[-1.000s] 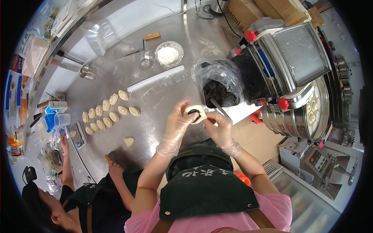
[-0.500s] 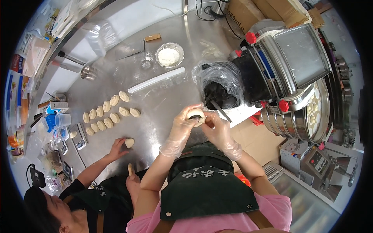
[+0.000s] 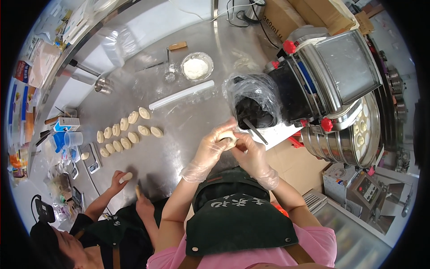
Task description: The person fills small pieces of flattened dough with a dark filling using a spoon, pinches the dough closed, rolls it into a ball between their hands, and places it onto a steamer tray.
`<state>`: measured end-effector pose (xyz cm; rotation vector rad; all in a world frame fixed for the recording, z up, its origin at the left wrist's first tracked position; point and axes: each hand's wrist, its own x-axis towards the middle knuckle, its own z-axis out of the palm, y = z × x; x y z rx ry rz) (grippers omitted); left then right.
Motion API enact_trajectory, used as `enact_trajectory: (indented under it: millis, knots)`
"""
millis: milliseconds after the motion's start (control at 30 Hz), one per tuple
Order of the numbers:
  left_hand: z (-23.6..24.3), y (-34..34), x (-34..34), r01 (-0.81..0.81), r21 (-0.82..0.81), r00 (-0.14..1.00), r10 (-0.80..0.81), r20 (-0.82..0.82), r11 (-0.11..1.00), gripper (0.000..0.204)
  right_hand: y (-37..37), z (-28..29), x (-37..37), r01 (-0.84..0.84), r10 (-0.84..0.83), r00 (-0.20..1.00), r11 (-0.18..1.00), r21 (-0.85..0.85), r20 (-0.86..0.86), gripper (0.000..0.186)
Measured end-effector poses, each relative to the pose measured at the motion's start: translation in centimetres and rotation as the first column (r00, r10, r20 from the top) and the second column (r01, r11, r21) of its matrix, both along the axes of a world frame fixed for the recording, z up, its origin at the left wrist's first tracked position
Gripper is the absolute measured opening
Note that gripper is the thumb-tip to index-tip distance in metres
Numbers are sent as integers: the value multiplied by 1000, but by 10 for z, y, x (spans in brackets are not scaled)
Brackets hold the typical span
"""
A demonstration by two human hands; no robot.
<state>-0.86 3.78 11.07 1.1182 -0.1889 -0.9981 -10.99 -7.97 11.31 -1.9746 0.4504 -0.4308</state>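
Between my two hands, in front of my dark green apron, is a pale round of dough (image 3: 229, 136). My left hand (image 3: 212, 148), in a clear plastic glove, cups it from the left. Fingers of my right hand (image 3: 251, 156), gloved the same way, pinch at its right edge. No dark filling shows in the dough now; the fingers cover much of it. Just beyond my hands, a container lined with a clear bag holds a black filling (image 3: 251, 110). A flat spatula (image 3: 255, 131) leans out of it.
Shaped dough pieces (image 3: 133, 117) lie in two rows on the steel table, near a white rod (image 3: 181, 95) and a flour bowl (image 3: 197, 66). A co-worker's hand (image 3: 117, 183) holds dough at left. A roller machine (image 3: 316, 85) and steamer (image 3: 336, 139) stand right.
Dark filling showed in the dough's opening before; now it is out of sight and my fingers have closed in. The co-worker's hand with dough moved left and nearer.
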Motion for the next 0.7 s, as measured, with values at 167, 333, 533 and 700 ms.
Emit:
enact_trajectory:
  millis: [167,333,533,700]
  knots:
    - [5,-15,-19,-340,-7,940,340,20,940,46,10,-18,0,109,-118,987,991,82,113,19]
    - [1,-20,-29,-507,-31,837,484,-255,861,47,19,-26,4,98,-96,974,995,3,204,14]
    - [-2,-5,-9,-138,79,990,140,-27,987,46,10,-13,4,74,-80,992,995,71,97,33]
    - [11,-3,-8,-225,-33,970,221,-96,974,45,9,-20,1,74,-62,988,994,-79,139,29]
